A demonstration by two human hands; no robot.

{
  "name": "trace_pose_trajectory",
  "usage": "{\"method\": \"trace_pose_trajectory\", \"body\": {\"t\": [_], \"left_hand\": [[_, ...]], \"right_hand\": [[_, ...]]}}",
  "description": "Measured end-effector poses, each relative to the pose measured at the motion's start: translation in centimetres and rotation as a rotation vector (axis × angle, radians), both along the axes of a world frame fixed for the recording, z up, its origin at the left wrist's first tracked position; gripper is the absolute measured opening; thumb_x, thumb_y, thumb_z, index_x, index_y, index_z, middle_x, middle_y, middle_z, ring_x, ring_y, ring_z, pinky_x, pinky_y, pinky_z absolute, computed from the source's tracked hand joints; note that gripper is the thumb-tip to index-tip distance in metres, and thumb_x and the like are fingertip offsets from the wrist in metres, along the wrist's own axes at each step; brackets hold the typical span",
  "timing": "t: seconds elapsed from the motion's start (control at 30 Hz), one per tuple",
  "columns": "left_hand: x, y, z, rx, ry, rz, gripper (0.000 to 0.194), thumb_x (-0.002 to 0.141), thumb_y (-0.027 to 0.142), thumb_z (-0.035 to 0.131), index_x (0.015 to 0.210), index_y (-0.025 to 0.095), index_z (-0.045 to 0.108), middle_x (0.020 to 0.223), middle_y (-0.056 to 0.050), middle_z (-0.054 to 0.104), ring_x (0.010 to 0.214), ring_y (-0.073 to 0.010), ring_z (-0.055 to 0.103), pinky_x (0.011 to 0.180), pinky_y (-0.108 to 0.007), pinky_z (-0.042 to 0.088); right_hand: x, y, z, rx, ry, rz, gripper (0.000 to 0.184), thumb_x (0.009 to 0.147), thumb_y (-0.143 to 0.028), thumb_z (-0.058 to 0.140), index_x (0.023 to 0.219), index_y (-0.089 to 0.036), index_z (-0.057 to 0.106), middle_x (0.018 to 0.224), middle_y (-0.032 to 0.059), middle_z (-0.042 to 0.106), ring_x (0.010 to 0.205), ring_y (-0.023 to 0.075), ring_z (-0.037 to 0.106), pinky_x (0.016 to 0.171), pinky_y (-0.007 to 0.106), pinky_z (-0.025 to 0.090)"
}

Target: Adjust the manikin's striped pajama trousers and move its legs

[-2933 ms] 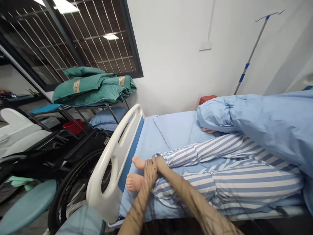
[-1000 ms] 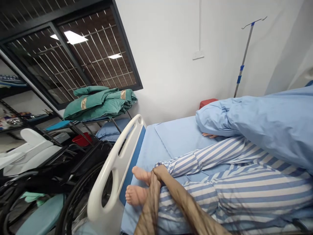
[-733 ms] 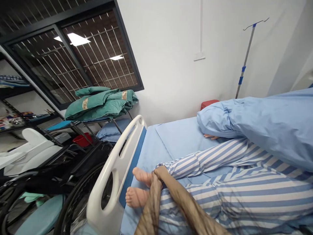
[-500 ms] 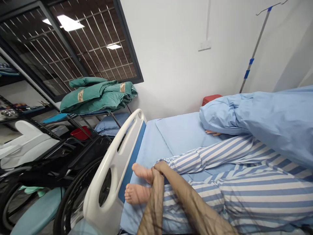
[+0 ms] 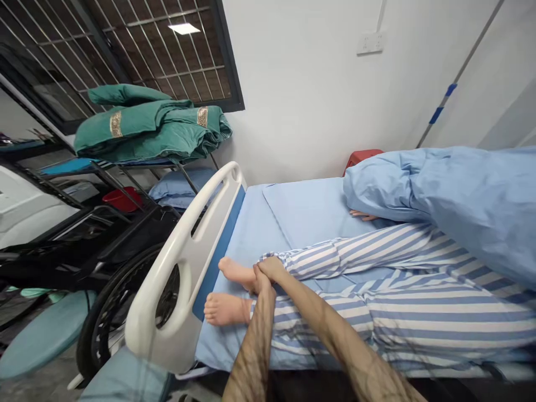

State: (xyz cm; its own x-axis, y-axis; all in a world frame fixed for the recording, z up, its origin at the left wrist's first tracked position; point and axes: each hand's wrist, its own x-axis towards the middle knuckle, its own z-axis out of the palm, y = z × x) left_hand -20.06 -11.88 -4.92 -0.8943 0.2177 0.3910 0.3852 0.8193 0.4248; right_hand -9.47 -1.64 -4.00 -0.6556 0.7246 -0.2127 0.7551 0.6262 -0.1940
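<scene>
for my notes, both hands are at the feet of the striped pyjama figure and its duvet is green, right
The duvet is light blue, not green, as the head view shows; the left hand and right hand are at the feet.

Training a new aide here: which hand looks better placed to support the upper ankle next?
Probably the right hand: it lies over the ankle of the upper foot, beside the striped trouser cuff. The left hand sits lower, against the ankle's near side and partly under the right, so looks less free.
</scene>
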Motion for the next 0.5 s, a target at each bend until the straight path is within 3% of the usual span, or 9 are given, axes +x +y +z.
{"method": "trace_pose_trajectory", "body": {"t": [0.03, 0.07, 0.17, 0.27, 0.5], "left_hand": [[0.1, 0.1, 0.1, 0.108, -0.038, 0.136, 0.036, 0.097, 0.013, 0.021, 0.087, 0.014, 0.055, 0.081, -0.006, 0.05, 0.089, -0.024, 0.054, 0.072, -0.038, 0.042], [0.1, 0.1, 0.3, 0.195, -0.068, 0.18, 0.038, 0.096, 0.012, 0.017, 0.081, 0.016, 0.051, 0.076, -0.004, 0.044, 0.087, -0.0242, 0.052, 0.07, -0.036, 0.038], [0.2, 0.1, 1.2, 0.319, -0.169, 0.094, 0.033, 0.096, 0.014, 0.017, 0.071, 0.021, 0.037, 0.068, 0.0, 0.028, 0.08, -0.0217, 0.045, 0.066, -0.033, 0.028], [0.0, -0.3, 2.2, 0.356, -0.263, 0.053, 0.029, 0.094, 0.015, 0.026, 0.066, 0.022, 0.029, 0.066, 0.002, 0.023, 0.075, -0.0194, 0.041, 0.064, -0.032, 0.024], [0.2, -1.1, 3.9, 0.368, -0.314, -0.021, 0.028, 0.095, 0.017, 0.025, 0.067, 0.022, 0.031, 0.065, 0.002, 0.025, 0.077, -0.02, 0.044, 0.071, -0.035, 0.033]], "right_hand": [[0.0, -0.2, -0.2, 0.016, 0.004, -0.019, 0.031, 0.096, -0.014, 0.044, 0.108, -0.007, 0.071, 0.104, 0.0183, 0.074, 0.093, 0.0222, 0.069, 0.079, 0.03, 0.048], [-0.1, -0.4, -0.3, 0.034, 0.011, -0.034, 0.032, 0.097, -0.014, 0.042, 0.112, -0.007, 0.07, 0.106, 0.0178, 0.073, 0.093, 0.0216, 0.068, 0.08, 0.03, 0.048], [0.0, -1.4, 0.0, 0.092, 0.045, -0.06, 0.034, 0.099, -0.019, 0.04, 0.119, -0.01, 0.067, 0.116, 0.017, 0.07, 0.103, 0.0227, 0.064, 0.09, 0.033, 0.044], [0.2, -2.9, 1.0, 0.134, 0.072, -0.1, 0.036, 0.1, -0.025, 0.04, 0.119, -0.009, 0.067, 0.122, 0.0206, 0.065, 0.111, 0.0257, 0.059, 0.095, 0.037, 0.04], [1.5, -7.2, 3.3, 0.185, 0.099, -0.145, 0.047, 0.093, -0.019, 0.048, 0.136, 0.0, 0.052, 0.136, 0.0291, 0.052, 0.127, 0.0322, 0.046, 0.105, 0.044, 0.035]]}}
